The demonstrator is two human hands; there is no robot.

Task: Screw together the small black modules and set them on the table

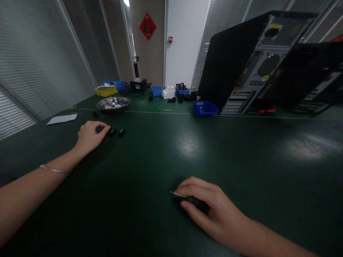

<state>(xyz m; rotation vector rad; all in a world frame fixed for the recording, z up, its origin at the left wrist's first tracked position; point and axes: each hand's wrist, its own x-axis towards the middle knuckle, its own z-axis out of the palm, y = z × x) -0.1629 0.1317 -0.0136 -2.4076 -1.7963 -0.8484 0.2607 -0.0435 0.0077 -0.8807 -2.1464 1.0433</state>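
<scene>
My left hand (92,135) reaches to the far left of the green table, thumb and forefinger pinched together. Their tips are right beside a small black piece (113,132) with a greenish face; whether they grip anything is too small to tell. A second, similar black piece (122,132) lies just to its right. Near the front, my right hand (211,205) rests low over the table with fingers curled round a slim metal-tipped tool (178,194). Its thin silver end points left, and the rest is hidden by my fingers.
Behind my left hand stand a round metal bowl (114,104) and a sheet of white paper (62,119). A yellow bin (105,91), a blue tray (205,108) and a white plastic part (168,92) are further back. A large black computer case (233,53) rises at the right.
</scene>
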